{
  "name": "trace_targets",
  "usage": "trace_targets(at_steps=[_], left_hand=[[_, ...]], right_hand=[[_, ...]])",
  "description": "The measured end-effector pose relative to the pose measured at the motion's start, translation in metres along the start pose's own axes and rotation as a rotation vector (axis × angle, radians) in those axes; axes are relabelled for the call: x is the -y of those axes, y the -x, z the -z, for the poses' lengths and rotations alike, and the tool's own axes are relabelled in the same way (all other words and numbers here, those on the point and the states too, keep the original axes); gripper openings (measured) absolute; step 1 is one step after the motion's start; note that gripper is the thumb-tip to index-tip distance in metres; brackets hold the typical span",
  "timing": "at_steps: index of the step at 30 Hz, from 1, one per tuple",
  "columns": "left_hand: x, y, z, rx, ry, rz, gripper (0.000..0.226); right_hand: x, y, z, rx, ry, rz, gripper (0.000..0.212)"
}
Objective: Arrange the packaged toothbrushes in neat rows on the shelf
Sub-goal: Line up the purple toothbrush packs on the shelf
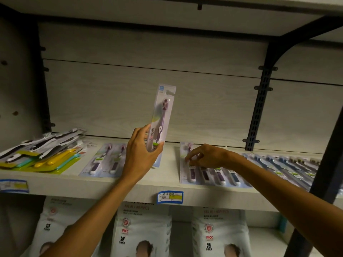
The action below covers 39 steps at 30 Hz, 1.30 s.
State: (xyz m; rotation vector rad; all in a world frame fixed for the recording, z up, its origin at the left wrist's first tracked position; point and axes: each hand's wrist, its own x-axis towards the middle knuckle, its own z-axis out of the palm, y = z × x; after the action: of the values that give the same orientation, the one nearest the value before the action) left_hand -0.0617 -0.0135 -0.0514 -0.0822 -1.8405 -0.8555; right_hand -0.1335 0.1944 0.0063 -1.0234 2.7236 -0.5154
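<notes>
purple toothbrush pack (161, 119) held upright above bare shelf (168, 164) gap.

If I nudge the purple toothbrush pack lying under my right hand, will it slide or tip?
The purple toothbrush pack lies flat on the shelf, so it will likely slide rather than tip. Its glossy plastic looks slippery, and it may push the neighbouring packs.

a pale wood-grain shelf board (167, 180) carries a loose heap of black, white and yellow toothbrush packs (42, 153) at left, two flat purple-brush packs (105, 160) mid-left, and a long overlapping row of purple and blue-grey brush packs (241, 169) at right.
</notes>
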Motion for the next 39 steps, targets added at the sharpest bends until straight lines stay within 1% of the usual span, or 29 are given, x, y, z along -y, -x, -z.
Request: trace_targets(at_steps=[7, 13, 15, 16, 18, 20, 21, 24, 26, 30, 34, 37, 39], left_hand=[[0.0, 0.0, 0.001, -0.021, 0.014, -0.013, 0.063], [-0.001, -0.001, 0.002, -0.026, 0.052, -0.007, 0.065], [-0.002, -0.001, 0.002, -0.027, 0.061, -0.017, 0.066], [-0.003, -0.001, 0.003, -0.028, 0.065, -0.024, 0.067], [-0.004, -0.001, 0.004, -0.034, 0.075, -0.03, 0.068], [-0.007, 0.0, 0.004, -0.037, 0.096, -0.028, 0.067], [-0.008, 0.0, 0.004, -0.041, 0.108, -0.03, 0.067], [-0.011, 0.0, 0.002, -0.055, 0.108, -0.045, 0.065], [-0.012, 0.0, 0.002, -0.045, 0.096, -0.062, 0.063], [-0.013, 0.002, 0.003, -0.007, 0.087, -0.077, 0.066], [-0.016, 0.002, 0.005, -0.012, 0.097, -0.07, 0.066], [-0.017, 0.001, 0.008, -0.038, 0.146, 0.014, 0.07], [-0.016, 0.001, 0.009, -0.06, 0.195, 0.069, 0.075]], right_hand=[[0.0, -0.004, -0.005, 0.005, 0.151, 0.051, 0.029], [0.001, -0.007, -0.006, 0.012, 0.228, 0.09, 0.029], [0.003, -0.009, -0.003, -0.033, 0.254, 0.108, 0.031], [0.006, -0.011, -0.001, -0.088, 0.24, 0.129, 0.032], [0.012, -0.014, 0.002, -0.244, 0.115, 0.179, 0.033], [0.022, -0.016, 0.003, -0.383, -0.106, 0.234, 0.031], [0.028, -0.016, 0.003, -0.419, -0.222, 0.267, 0.032], [0.047, -0.016, 0.0, -0.41, -0.501, 0.324, 0.04], [0.057, -0.017, -0.003, -0.389, -0.615, 0.335, 0.042], [0.069, -0.021, -0.011, -0.425, -0.714, 0.364, 0.033], [0.072, -0.021, -0.007, -0.458, -0.775, 0.32, 0.03], [0.065, -0.02, 0.003, -0.477, -0.834, 0.254, 0.027], [0.056, -0.02, 0.008, -0.427, -0.868, 0.175, 0.027]])
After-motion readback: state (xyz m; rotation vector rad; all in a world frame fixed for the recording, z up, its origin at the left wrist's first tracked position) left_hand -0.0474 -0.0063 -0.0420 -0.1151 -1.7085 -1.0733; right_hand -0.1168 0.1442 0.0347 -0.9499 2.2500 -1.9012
